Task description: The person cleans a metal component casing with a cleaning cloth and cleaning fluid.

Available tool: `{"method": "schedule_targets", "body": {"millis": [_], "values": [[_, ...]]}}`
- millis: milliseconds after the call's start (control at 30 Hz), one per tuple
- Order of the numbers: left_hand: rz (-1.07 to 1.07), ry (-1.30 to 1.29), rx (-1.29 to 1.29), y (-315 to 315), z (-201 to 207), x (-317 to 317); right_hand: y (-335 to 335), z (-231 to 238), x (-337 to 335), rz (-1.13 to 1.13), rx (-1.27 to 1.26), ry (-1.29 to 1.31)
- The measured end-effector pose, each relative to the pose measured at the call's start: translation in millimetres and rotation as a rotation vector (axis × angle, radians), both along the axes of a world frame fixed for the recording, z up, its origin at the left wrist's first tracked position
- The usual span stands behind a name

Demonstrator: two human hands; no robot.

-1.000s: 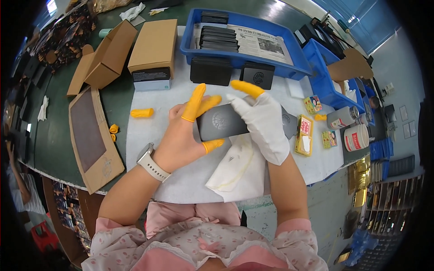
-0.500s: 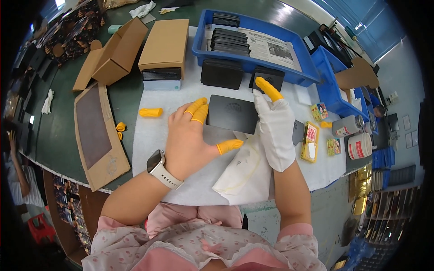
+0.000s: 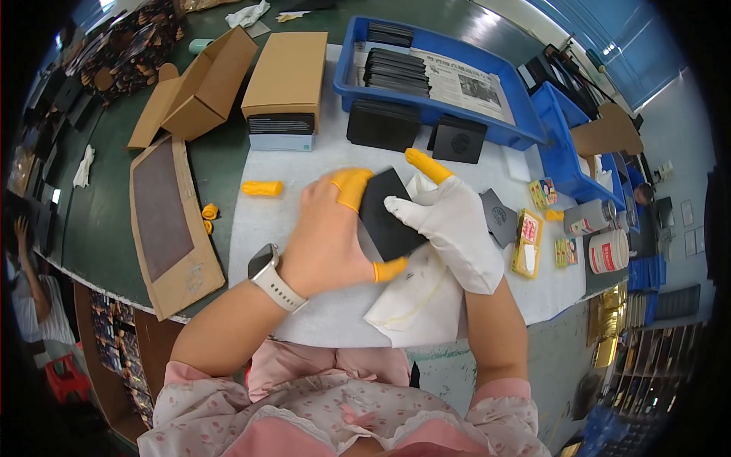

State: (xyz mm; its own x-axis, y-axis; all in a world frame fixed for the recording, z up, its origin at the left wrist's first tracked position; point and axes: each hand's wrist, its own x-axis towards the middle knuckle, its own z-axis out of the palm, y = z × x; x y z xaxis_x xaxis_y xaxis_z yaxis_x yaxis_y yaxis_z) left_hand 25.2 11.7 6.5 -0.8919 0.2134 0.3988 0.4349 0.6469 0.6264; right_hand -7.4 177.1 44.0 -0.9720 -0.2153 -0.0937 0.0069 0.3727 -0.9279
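A flat black rectangular card [image 3: 387,221] is tilted between my two hands above the white table cover. My left hand [image 3: 327,232], with yellow finger cots, grips its left side, fingers at the upper edge and thumb by the lower edge. My right hand [image 3: 461,228] wears a white glove with a yellow cot on one raised finger. Its thumb presses on the card's face; the fingers behind are partly hidden. A white cloth [image 3: 419,301] hangs or lies below the right hand. Just right of the glove lie dark cards with a round mark [image 3: 499,217].
Stacks of black cards [image 3: 384,126] stand against a blue tray [image 3: 518,135] lined with newspaper. Cardboard boxes [image 3: 285,72] sit at the back left, a cardboard frame [image 3: 205,263] at the left. Small yellow boxes [image 3: 527,244] and a white tub [image 3: 608,251] stand at the right.
The card has turned from lying crosswise to a steep tilt, and its round mark no longer shows. My left hand has closed in on its edge; my right thumb has moved onto its face.
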Motion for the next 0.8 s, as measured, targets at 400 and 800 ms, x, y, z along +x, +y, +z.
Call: {"method": "schedule_targets", "body": {"millis": [400, 800], "values": [[-0.062, -0.058, -0.001, 7, 10, 7, 14, -10, -24, -0.37, -0.339, 0.139], [0.011, -0.077, -0.025, -4, 2, 0, 14, -11, -19, -0.316, -0.064, 0.157]]}}
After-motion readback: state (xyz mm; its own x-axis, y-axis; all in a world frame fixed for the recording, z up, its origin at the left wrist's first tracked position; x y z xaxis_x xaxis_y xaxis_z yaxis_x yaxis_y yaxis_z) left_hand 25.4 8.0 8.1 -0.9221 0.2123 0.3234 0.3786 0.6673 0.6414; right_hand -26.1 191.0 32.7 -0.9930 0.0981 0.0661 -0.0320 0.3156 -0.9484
